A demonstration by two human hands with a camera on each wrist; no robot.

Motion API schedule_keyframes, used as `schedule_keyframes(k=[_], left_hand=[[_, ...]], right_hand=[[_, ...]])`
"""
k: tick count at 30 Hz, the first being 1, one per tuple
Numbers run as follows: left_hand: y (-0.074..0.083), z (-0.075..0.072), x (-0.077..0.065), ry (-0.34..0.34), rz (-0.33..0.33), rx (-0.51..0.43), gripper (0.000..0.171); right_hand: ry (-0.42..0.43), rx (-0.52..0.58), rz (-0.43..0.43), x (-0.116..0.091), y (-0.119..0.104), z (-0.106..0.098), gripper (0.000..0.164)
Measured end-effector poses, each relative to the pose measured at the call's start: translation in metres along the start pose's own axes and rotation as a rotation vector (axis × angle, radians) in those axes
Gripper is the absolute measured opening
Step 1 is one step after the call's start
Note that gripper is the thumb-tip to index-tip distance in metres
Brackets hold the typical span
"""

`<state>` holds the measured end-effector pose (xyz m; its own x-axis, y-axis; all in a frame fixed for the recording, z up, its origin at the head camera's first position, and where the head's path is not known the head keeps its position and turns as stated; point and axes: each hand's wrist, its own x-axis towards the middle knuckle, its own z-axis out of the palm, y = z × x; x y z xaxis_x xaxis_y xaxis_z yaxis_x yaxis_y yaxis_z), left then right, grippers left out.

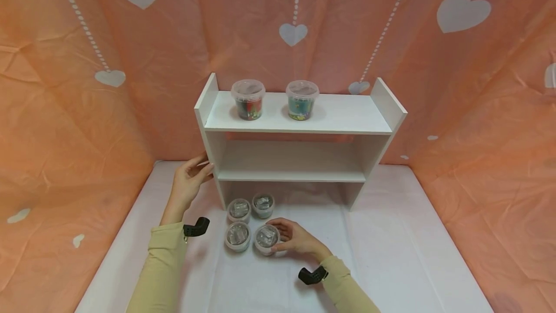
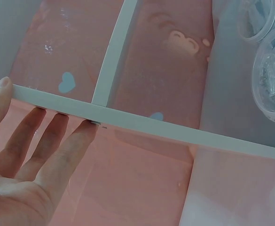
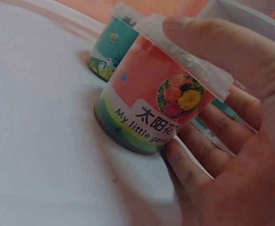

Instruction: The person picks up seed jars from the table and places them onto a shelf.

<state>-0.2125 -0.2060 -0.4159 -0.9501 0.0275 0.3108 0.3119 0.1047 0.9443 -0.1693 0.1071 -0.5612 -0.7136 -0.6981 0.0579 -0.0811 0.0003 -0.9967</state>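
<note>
A red-labelled lidded plastic tub [image 3: 144,92], printed with flowers and "My little garden", stands on the table. My right hand [image 1: 299,239] grips it, thumb at the lid's edge and fingers round the far side; silvery packing shows through the lid. Three similar tubs are grouped close by: a front-left tub [image 1: 237,236], a back-left tub [image 1: 239,210] and a back-right tub [image 1: 263,206]. At the left of a white two-tier shelf [image 1: 291,177], my left hand [image 1: 186,185] touches the side panel [image 2: 142,126] with nearly straight fingers.
On the shelf's top board stand a tub with a red label [image 1: 249,100] and a tub with a teal label [image 1: 301,101]. An orange cloth with hearts [image 1: 243,28] hangs behind and at both sides. White cloth [image 1: 391,235] covers the table.
</note>
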Motion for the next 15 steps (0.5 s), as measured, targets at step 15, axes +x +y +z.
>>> schedule_keyframes(k=[15], left_hand=[[-0.003,0.001,0.001,0.019,0.019,-0.043,0.047]], right_hand=[[0.042,-0.001,-0.025,-0.011,0.001,-0.018,0.061]])
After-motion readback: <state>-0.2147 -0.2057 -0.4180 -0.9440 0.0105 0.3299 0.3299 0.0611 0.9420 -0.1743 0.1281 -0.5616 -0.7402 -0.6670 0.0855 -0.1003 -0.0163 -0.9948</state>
